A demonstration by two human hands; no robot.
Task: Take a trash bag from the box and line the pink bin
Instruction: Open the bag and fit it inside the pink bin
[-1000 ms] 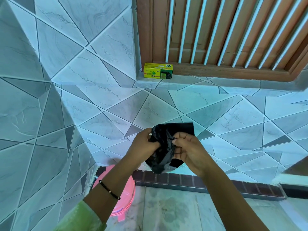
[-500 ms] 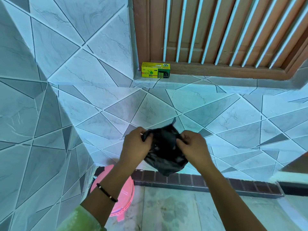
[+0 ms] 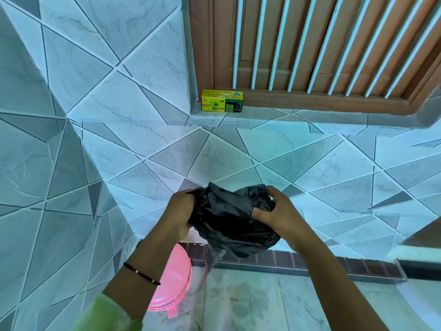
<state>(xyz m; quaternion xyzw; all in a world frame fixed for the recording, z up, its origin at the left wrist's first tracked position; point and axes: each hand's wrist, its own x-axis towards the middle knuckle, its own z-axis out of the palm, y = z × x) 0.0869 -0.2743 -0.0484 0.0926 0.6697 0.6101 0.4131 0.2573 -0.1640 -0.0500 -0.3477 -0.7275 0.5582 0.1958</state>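
A crumpled black trash bag point(image 3: 232, 220) hangs in the air between my hands, in front of the tiled wall. My left hand point(image 3: 180, 215) grips its left edge and my right hand point(image 3: 278, 216) grips its right edge, the plastic stretched between them. The pink bin point(image 3: 175, 280) stands on the floor below and to the left, partly hidden by my left forearm. The yellow trash bag box point(image 3: 222, 101) sits on the window ledge above, well away from both hands.
A tiled wall point(image 3: 71, 163) juts out on the left beside the bin. A wooden window with white bars point(image 3: 310, 44) is above the ledge. A dark brick strip point(image 3: 310, 261) runs along the floor's base. A ledge edge shows at right point(image 3: 420, 249).
My hands have moved apart, spreading the black bag wider between them. The bag has loosened from a tight bunch into a broader, fuller shape.
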